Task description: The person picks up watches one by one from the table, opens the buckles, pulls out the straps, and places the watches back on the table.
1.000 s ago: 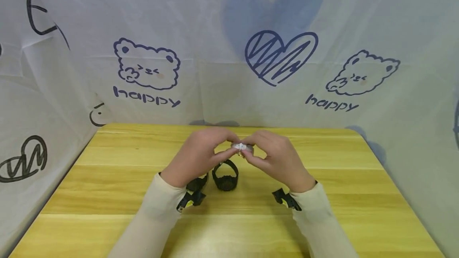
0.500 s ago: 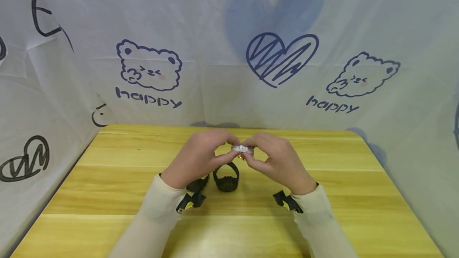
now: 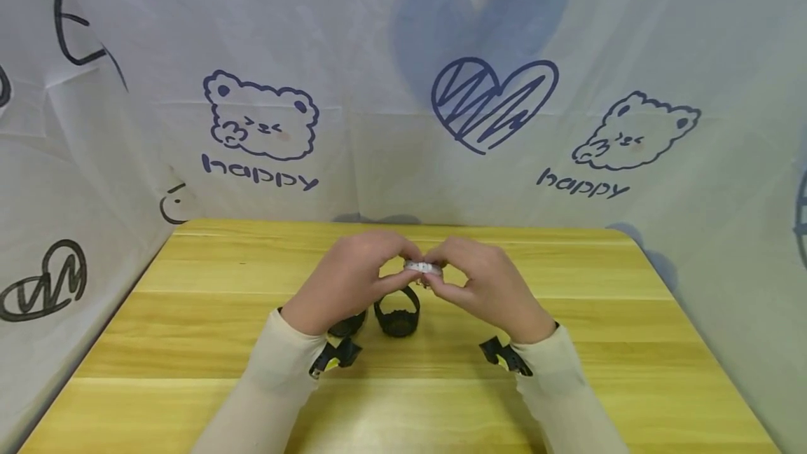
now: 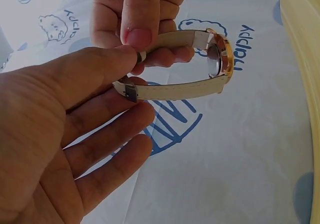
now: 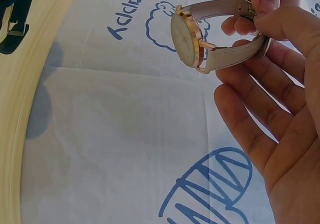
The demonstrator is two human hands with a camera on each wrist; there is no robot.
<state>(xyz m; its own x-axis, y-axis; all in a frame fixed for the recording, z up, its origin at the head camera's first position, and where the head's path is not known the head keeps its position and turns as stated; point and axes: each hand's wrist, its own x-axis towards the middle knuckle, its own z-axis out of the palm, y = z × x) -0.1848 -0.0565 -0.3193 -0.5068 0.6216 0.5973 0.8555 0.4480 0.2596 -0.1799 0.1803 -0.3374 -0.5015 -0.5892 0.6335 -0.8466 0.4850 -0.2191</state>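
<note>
Left hand (image 3: pixel 343 282): raised above the middle of the tabletop (image 3: pixel 189 342); thumb and forefinger pinched on the buckle end of the wristwatch (image 4: pixel 200 64); the other fingers (image 4: pixel 107 144) spread loosely below the strap
Right hand (image 3: pixel 488 286): opposite the left, thumb tip and fingers clamped on the other strap end right at the buckle (image 4: pixel 131 90)
Wristwatch: pale-strapped, rose-gold case, held in the air between both hands, dial (image 5: pixel 184 40) turned away from the wearer; strap looped nearly closed
Black watches: one (image 3: pixel 397 312) stands on the tabletop just near of the hands; a second (image 3: pixel 347 326) lies to its left, partly hidden by the left wrist
Backdrop: white sheet (image 3: pixel 403 90) with bears, hearts and "happy"
Risk: the grip is on the strap tips only, so the heavy case hangs free; a slipping pinch could drop it onto the black watches below; forcing the strap through the buckle could crease it
</note>
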